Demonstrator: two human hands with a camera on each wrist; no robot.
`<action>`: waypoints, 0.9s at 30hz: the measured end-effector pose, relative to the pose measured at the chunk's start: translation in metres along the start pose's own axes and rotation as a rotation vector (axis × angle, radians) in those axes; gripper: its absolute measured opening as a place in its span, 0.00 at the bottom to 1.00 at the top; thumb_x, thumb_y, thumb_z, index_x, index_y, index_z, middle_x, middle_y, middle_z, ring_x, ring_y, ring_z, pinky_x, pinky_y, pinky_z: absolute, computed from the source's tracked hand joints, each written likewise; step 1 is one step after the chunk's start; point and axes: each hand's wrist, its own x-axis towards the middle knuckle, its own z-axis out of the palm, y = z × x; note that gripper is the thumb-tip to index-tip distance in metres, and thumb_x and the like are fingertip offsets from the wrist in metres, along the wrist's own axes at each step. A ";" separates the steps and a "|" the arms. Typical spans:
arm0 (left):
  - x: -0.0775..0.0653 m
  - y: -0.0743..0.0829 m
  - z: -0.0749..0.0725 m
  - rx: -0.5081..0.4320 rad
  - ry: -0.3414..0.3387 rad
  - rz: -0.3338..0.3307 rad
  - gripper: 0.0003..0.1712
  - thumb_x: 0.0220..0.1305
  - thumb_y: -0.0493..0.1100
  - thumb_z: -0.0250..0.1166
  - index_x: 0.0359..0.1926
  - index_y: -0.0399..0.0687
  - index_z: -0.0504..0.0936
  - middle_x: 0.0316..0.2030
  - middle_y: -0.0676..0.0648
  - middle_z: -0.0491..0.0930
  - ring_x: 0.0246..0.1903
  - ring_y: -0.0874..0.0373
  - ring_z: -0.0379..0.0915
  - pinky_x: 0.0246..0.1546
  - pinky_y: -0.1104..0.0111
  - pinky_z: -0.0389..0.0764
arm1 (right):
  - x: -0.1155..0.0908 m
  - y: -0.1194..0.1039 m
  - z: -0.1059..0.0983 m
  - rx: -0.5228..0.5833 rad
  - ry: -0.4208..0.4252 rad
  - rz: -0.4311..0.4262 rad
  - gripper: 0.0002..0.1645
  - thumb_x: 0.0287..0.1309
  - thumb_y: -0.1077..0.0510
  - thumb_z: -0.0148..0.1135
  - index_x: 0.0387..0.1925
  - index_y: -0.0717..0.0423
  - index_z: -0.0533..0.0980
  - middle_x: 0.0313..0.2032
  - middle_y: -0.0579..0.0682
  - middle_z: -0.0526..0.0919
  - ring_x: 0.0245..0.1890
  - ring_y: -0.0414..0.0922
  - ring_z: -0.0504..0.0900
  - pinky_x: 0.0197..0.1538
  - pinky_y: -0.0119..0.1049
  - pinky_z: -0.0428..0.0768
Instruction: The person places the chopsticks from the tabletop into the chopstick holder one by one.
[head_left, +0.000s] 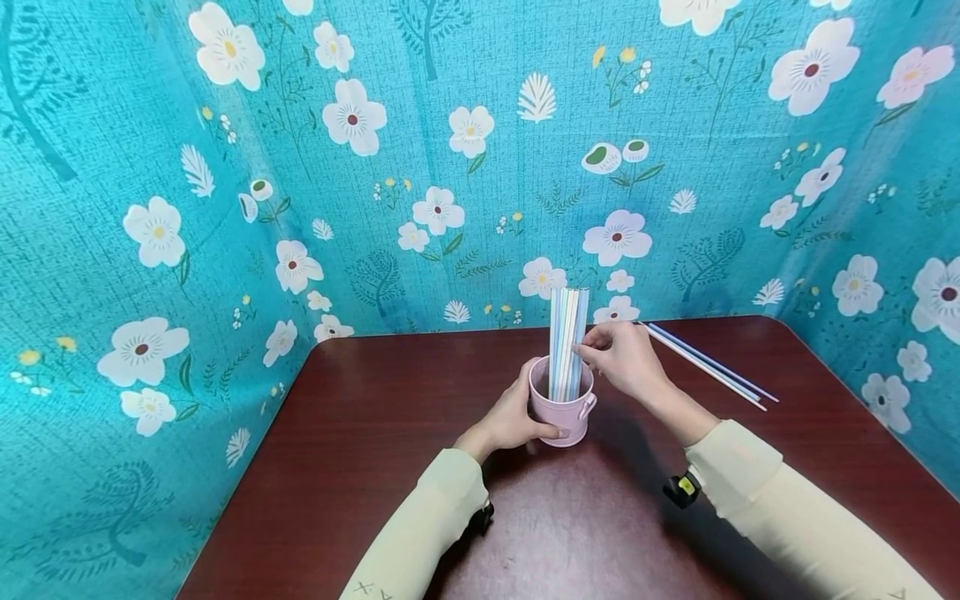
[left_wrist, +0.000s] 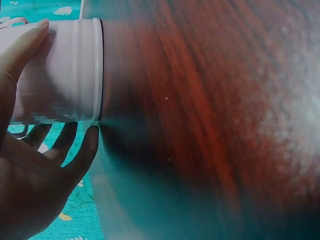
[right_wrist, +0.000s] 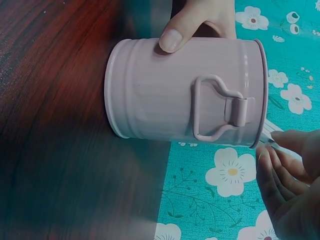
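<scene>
A small pink metal bucket (head_left: 558,421) stands upright on the table, with a bundle of thin, straw-like sticks (head_left: 567,342) in pale blue, white and cream rising out of it. My left hand (head_left: 510,415) grips the bucket from the left, thumb across its near side, as the left wrist view of the hand (left_wrist: 35,180) also shows. At the bucket's right rim, my right hand (head_left: 628,358) pinches at the right side of the bundle. In the right wrist view, thumb and fingertips of this hand (right_wrist: 290,185) meet on a pale stick by the rim; how many they hold is hidden.
Several white and blue sticks (head_left: 708,362) lie slantwise on the dark red-brown table (head_left: 390,417), right of my right hand. A folding wire handle (right_wrist: 202,107) hangs on the bucket's side. Blue-green flowered cloth (head_left: 450,208) hangs behind and beside the table.
</scene>
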 end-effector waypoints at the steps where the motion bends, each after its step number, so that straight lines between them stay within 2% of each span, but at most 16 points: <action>1: 0.000 0.000 0.000 -0.005 0.000 0.000 0.68 0.44 0.40 0.86 0.77 0.62 0.50 0.67 0.51 0.70 0.65 0.57 0.69 0.68 0.62 0.66 | 0.000 0.000 0.000 0.004 -0.004 0.002 0.07 0.61 0.58 0.73 0.31 0.58 0.86 0.22 0.48 0.86 0.20 0.42 0.81 0.21 0.35 0.75; 10: 0.000 -0.001 0.001 -0.014 0.003 0.008 0.68 0.43 0.40 0.86 0.77 0.63 0.50 0.67 0.51 0.70 0.65 0.56 0.69 0.68 0.61 0.66 | 0.001 0.000 -0.014 0.031 -0.004 0.007 0.10 0.64 0.55 0.70 0.31 0.58 0.85 0.24 0.54 0.87 0.21 0.49 0.85 0.21 0.36 0.78; 17: 0.001 -0.003 0.001 0.000 0.004 -0.006 0.68 0.43 0.40 0.86 0.77 0.63 0.50 0.67 0.52 0.70 0.65 0.59 0.68 0.69 0.62 0.65 | 0.006 0.009 -0.033 -0.034 0.048 -0.008 0.16 0.69 0.47 0.65 0.29 0.52 0.85 0.22 0.51 0.86 0.22 0.45 0.84 0.25 0.38 0.76; 24: 0.001 -0.002 0.001 0.010 0.001 -0.001 0.68 0.43 0.39 0.86 0.77 0.62 0.50 0.68 0.52 0.69 0.65 0.59 0.68 0.69 0.63 0.65 | 0.009 0.025 -0.057 -0.072 0.072 0.012 0.16 0.70 0.48 0.63 0.33 0.55 0.86 0.22 0.49 0.85 0.21 0.43 0.82 0.28 0.38 0.76; 27: 0.000 0.000 0.000 0.016 0.008 0.003 0.68 0.44 0.38 0.86 0.78 0.60 0.50 0.68 0.51 0.69 0.65 0.58 0.67 0.69 0.62 0.65 | 0.011 0.032 -0.066 -0.096 0.070 0.028 0.17 0.69 0.47 0.63 0.37 0.56 0.86 0.25 0.49 0.86 0.25 0.46 0.82 0.31 0.41 0.75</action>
